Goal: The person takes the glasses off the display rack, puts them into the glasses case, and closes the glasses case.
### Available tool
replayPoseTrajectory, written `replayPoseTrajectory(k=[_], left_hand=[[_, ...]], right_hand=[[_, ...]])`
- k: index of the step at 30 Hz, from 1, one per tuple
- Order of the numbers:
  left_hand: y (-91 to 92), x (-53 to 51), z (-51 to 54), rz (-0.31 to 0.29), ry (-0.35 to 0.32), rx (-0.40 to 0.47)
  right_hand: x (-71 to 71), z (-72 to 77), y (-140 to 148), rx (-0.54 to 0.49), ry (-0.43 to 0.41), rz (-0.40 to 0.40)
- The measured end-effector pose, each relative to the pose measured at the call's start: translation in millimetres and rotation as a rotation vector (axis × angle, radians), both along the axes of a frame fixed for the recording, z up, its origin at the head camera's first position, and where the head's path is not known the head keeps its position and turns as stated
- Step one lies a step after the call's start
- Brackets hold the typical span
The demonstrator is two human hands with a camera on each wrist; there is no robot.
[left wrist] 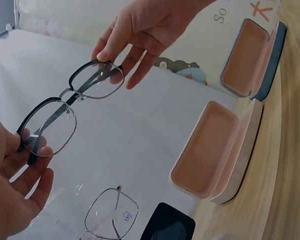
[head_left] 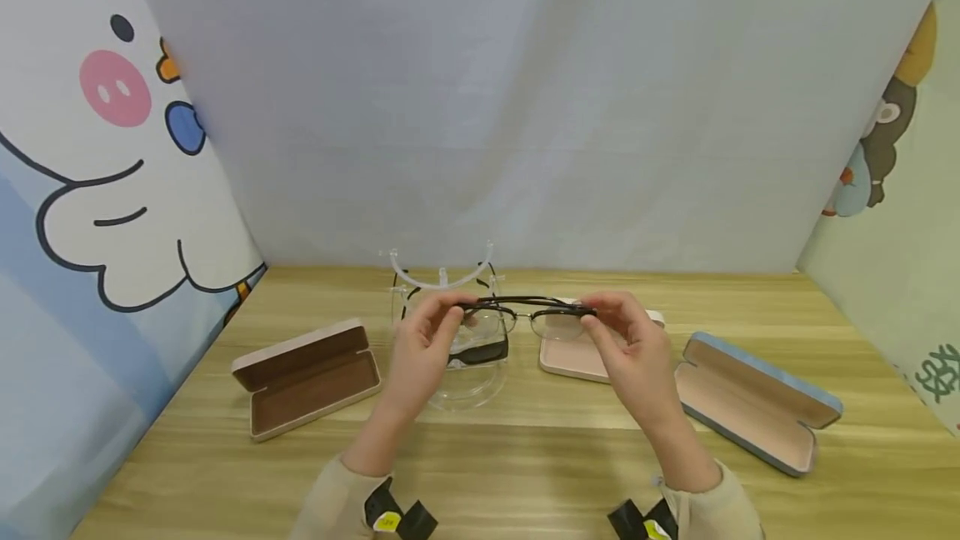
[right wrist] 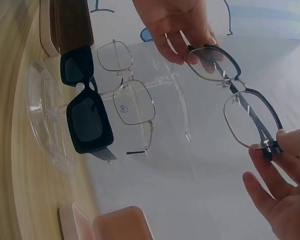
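Both hands hold a pair of half-rim glasses (head_left: 556,326) with black upper rims, raised above the table, the arms folded behind the lenses. My left hand (head_left: 420,348) pinches the left end between thumb and fingers. At the other end, the right hand (head_left: 633,357) pinches the frame's corner. Behind and below the left hand stands a clear display stand (right wrist: 37,107). It carries black sunglasses (right wrist: 89,122) low down and thin metal-rimmed glasses (right wrist: 135,102) above them. In the head view the left hand partly hides the stand.
An open case with brown lining (head_left: 318,390) lies at the left on the wooden table (head_left: 525,457). Behind the right hand is an open pale case (head_left: 573,358), with an open blue case (head_left: 750,415) farther right. A grey cloth wall (head_left: 540,107) closes off the back.
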State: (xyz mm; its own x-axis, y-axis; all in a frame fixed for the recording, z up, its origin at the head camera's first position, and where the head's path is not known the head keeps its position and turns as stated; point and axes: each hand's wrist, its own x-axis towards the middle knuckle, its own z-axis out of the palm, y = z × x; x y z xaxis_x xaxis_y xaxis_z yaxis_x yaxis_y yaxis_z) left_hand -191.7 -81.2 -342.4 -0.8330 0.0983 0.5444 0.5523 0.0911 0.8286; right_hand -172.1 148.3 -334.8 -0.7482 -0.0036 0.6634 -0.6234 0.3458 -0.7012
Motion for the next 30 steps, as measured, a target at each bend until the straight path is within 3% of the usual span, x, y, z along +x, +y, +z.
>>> replayPoseTrajectory(k=[4, 7, 13, 19, 30], left_hand=[[5.8, -2.9, -4.2, -0.037, -0.105, 0.092], [12.8, -6.2, -6.3, -0.044, -0.116, 0.142], [28.5, -11.0, -9.2, 0.019, -0.135, 0.261], [45.0, -12.9, -12.2, 0.082, -0.193, 0.316], [63.2, -16.0, -22.6, 0.078, -0.199, 0.355]], right_hand=[[-1.9, -4.1, 2, -0.067, -0.081, 0.034], [-2.5, -6.1, 7, -0.105, -0.119, 0.030], [-2.1, -8.8, 16, -0.117, -0.162, -0.032], [-2.0, -13.3, 25, -0.144, -0.167, -0.110], [-5.8, -21.1, 35, -0.267, -0.286, -0.194]])
